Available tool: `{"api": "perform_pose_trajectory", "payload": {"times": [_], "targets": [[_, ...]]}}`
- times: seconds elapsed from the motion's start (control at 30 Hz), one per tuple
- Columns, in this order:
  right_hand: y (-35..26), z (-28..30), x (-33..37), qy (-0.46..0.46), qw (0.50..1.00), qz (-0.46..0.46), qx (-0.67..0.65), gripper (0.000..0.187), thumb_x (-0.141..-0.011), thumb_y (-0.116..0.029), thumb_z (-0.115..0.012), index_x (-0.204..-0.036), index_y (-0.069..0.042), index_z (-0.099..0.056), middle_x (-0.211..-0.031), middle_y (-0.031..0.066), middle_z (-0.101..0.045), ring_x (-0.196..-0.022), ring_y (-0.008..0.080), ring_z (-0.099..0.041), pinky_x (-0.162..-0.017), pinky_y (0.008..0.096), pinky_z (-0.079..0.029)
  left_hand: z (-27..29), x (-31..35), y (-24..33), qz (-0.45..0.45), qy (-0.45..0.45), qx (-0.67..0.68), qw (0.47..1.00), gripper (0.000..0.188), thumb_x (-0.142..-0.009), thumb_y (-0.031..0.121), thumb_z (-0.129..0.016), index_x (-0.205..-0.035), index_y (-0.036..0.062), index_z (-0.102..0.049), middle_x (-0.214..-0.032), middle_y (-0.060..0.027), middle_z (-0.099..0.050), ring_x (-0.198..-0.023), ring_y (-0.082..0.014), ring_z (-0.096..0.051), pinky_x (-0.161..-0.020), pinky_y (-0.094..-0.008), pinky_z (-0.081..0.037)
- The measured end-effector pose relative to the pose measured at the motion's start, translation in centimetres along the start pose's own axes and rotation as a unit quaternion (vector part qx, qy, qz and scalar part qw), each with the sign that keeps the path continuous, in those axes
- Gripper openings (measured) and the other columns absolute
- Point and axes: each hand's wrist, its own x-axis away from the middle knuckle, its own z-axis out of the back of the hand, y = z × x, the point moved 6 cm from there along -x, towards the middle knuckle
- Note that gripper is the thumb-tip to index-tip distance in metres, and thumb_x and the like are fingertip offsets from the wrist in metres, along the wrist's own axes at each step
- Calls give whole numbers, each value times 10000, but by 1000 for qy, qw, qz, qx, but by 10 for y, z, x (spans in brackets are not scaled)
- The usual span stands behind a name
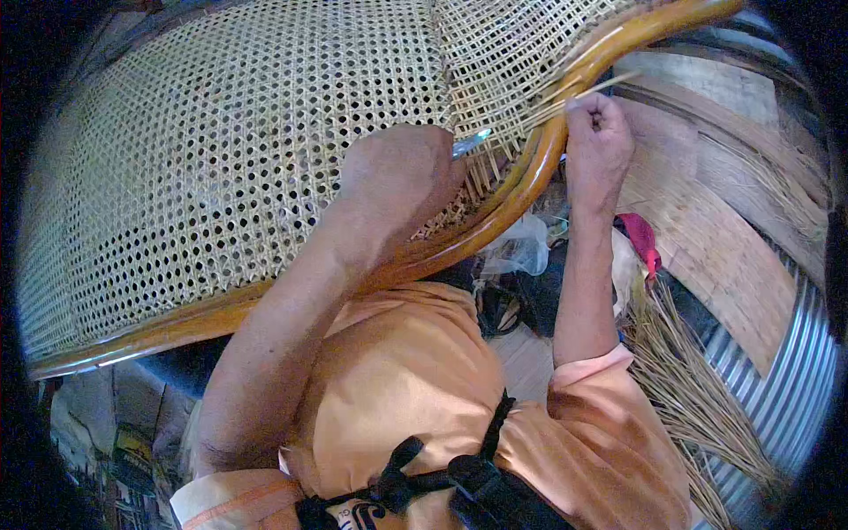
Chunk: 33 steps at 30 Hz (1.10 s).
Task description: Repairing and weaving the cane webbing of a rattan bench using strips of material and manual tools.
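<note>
A woven cane panel [221, 132] with many small holes stretches across the upper left, edged by a curved, varnished wooden frame [521, 190]. My left hand [402, 168] is closed over the weave, near the frame's inner curve. From its fist sticks a slim, light-blue, shiny tool [472, 143]; the rest of it is hidden, so I cannot tell its kind. My right hand [602, 132] is closed in a pinch just outside the frame, on a thin cane strand [609, 85] that crosses the wood. Loose strand ends stand out from the weave between the hands.
A bundle of long cane strips [689, 380] hangs at the lower right, below a red cloth [639, 240]. Wooden boards [707, 238] and a corrugated metal sheet [768, 380] are further right. A clear plastic bag [521, 247] is under the frame.
</note>
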Motion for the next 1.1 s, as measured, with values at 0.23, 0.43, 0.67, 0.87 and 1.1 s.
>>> {"api": "perform_pose_trajectory", "payload": {"times": [0.23, 0.43, 0.67, 0.87, 1.1], "targets": [[1, 4, 14, -14, 997, -48, -55, 87, -828, -84, -594, -857, -6, -568, -766, 48, -577, -703, 116, -529, -672, 270, -452, -2, 0, -5, -3, 11, 0, 1000, 352, -854, 348, -482, -789, 49, -657, -703, -182, -631, -680, -354, -632, -619, -466, -508], [3, 6, 23, 18, 1000, 7, -9, 99, -829, -87, -600, -899, -22, -574, -792, 41, -586, -724, 121, -551, -700, 273, -467, -5, -5, -4, -31, -36, 20, 999, 302, -824, 298, -493, -788, 49, -661, -731, -182, -638, -701, -346, -638, -639, -453, -513], [-30, 8, 3, -131, 990, 21, 57, 109, -845, -108, -583, -931, -44, -599, -797, 38, -608, -699, 124, -569, -663, 276, -475, 0, 0, -9, -27, -88, 16, 996, 308, -833, 294, -490, -826, 23, -636, -738, -198, -630, -730, -348, -629, -679, -461, -490], [-52, -44, 30, -426, 904, 31, -31, 205, -868, -193, -524, -970, -42, -617, -787, 101, -621, -679, 187, -590, -643, 307, -480, 33, 21, -8, -35, -31, 189, 981, 294, -818, 247, -488, -806, -23, -604, -724, -252, -589, -707, -403, -595, -672, -477, -463], [-48, -42, 32, -392, 882, 204, 164, 135, -813, -109, -550, -902, -13, -581, -778, 143, -559, -723, 275, -567, -678, 350, -458, 32, 16, 3, -41, 45, -1, 998, 392, -851, 344, -510, -795, -35, -592, -678, -223, -598, -683, -367, -620, -606, -436, -481]]}}
